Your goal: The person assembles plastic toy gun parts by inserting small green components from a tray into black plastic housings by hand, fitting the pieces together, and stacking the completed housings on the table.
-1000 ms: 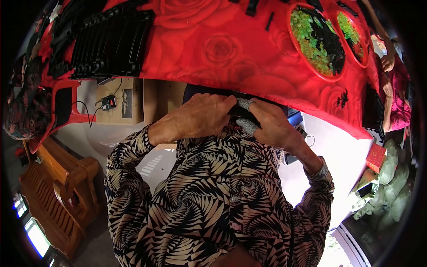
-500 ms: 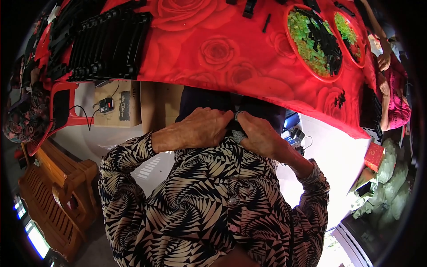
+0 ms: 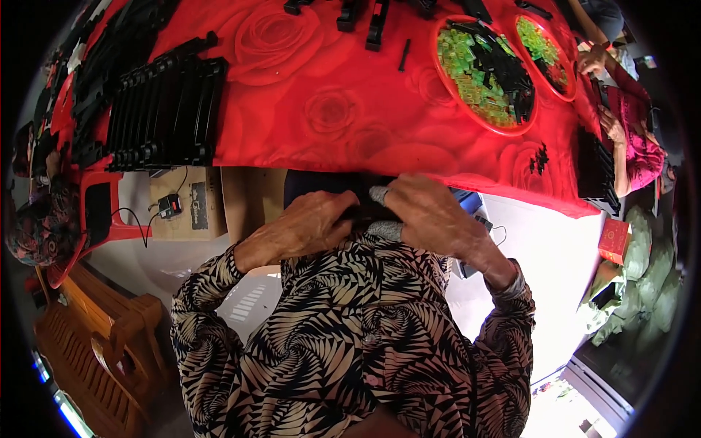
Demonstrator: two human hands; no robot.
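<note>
Just in front of the table's near edge, both hands are held over my lap. My left hand [image 3: 312, 220] is closed, its fingers curled inward toward the right one. Grey wraps cover two fingertips of my right hand [image 3: 432, 213], which is closed too, knuckles up. Between them is a dark area against dark trousers [image 3: 303, 182]; whatever the fingers hold is hidden. Beyond lies the table with a red rose-patterned cloth [image 3: 292, 139]. Nearest on it to my left hand is a row of long black plastic parts [image 3: 164, 113].
Orange-rimmed basins [image 3: 485, 130] at the right hold yellow-green pieces and black parts. More black parts [image 3: 376, 25] lie at the far edge. A red chair [image 3: 117, 219], cardboard box [image 3: 179, 219] and wooden bench [image 3: 95, 358] stand left. Another person's hands [image 3: 612, 124] are at the right.
My hands have moved slightly apart, the right one turning its knuckles up. The view has shifted, so the table sits lower and further left in it.
</note>
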